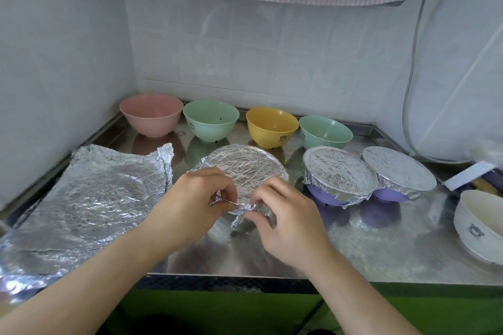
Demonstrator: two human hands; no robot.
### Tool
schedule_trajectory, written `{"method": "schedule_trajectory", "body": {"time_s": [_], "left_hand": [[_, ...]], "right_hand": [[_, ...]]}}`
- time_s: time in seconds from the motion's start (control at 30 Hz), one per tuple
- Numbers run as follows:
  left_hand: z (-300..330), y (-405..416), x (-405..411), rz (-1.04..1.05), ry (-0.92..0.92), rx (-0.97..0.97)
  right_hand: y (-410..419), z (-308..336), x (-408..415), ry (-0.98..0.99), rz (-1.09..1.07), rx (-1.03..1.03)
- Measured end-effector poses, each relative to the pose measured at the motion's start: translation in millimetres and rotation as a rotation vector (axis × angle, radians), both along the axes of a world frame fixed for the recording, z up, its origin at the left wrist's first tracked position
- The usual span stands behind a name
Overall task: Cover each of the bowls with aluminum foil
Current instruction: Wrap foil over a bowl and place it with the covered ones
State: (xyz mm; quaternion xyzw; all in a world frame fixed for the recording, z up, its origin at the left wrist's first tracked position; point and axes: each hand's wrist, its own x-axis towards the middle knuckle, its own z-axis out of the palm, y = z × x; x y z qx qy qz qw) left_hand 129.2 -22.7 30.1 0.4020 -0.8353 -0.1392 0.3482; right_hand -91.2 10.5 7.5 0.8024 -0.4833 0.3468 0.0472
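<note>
A bowl wrapped in crinkled foil [245, 166] stands at the middle of the steel counter. My left hand [198, 196] and my right hand [283, 215] both pinch the foil's near edge at the bowl's front rim. Two purple bowls with foil over them [337, 171] [398, 168] stand to the right. Along the back wall sit an uncovered pink bowl [151, 114], a green bowl [211, 122], a yellow bowl [272, 125] and another green bowl [325, 130]. A white bowl [479, 223] lies at the right edge.
Loose sheets of foil [89, 198] are spread over the counter's left side. A steel counter [367, 247] ends at a front edge near me. A box [473, 174] lies at the far right. Tiled walls close the back and left.
</note>
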Motion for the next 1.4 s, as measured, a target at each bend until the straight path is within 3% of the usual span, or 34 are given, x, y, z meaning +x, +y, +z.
{"method": "schedule_trajectory", "body": {"time_s": [0.33,0.5,0.63,0.7,1.0,1.1,1.23,1.4], "left_hand": [[-1,4,-4,0.026,-0.063,-0.047],[-7,5,-8,0.056,-0.051,-0.114],[-6,0,-4,0.065,-0.011,-0.121],[-5,-3,-2,0.039,-0.015,-0.136],[-14,-2,-1,0.088,0.044,-0.144],[-19,5,-8,0.220,0.150,-0.044],[-28,19,-22,0.431,0.380,0.298],[-39,37,-36,0.456,0.248,0.360]], "right_hand": [[-8,0,9,-0.051,-0.021,-0.075],[-7,9,10,-0.262,0.147,0.060],[-10,11,-16,-0.412,-0.088,-0.015],[-14,8,-29,-0.393,-0.136,0.021],[-9,9,-41,-0.337,0.047,0.137],[-3,5,-37,-0.335,-0.017,0.092],[12,-7,-23,-0.389,-0.186,0.090],[10,-21,-17,-0.389,-0.281,0.116]]}}
